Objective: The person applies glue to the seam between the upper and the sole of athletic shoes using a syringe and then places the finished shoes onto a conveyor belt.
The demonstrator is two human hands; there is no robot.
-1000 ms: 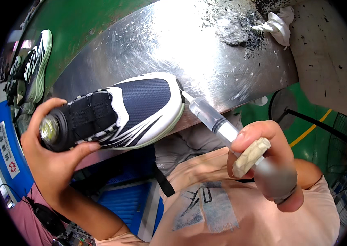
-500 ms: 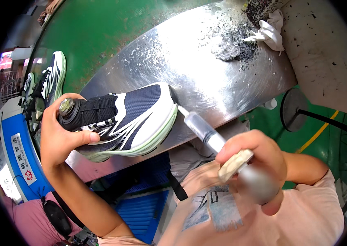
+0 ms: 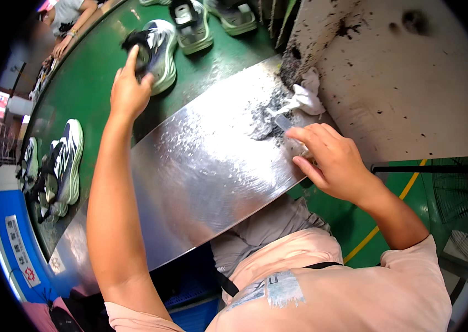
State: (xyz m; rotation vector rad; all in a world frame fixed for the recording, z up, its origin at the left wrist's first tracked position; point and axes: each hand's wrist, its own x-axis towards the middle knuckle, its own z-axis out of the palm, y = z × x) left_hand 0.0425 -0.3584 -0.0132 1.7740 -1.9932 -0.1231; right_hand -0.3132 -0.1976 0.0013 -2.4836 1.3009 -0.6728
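Observation:
At the far left, my left hand [image 3: 130,94] is at a dark and white sneaker [image 3: 163,58] on the green belt. Its index finger lies over the shoe's collar and the thumb rests by its side. My right hand [image 3: 330,157] is closed around a clear syringe [image 3: 283,122], partly hidden by the fingers. The syringe's tip points toward a crumpled white cloth [image 3: 307,99] beside a dark, flaky smear [image 3: 264,119] on the metal plate [image 3: 189,193].
More sneakers [image 3: 189,27] stand at the back of the green belt [image 3: 98,72], others [image 3: 68,160] at the left. A stained beige panel [image 3: 399,83] rises at the right. Behind the belt is another person's arm [image 3: 82,25]. A blue machine side [image 3: 15,232] is at lower left.
The sneaker my left hand held over the plate is gone from there; that hand has reached away to the belt. My right hand carried the syringe from the shoe's toe toward the cloth.

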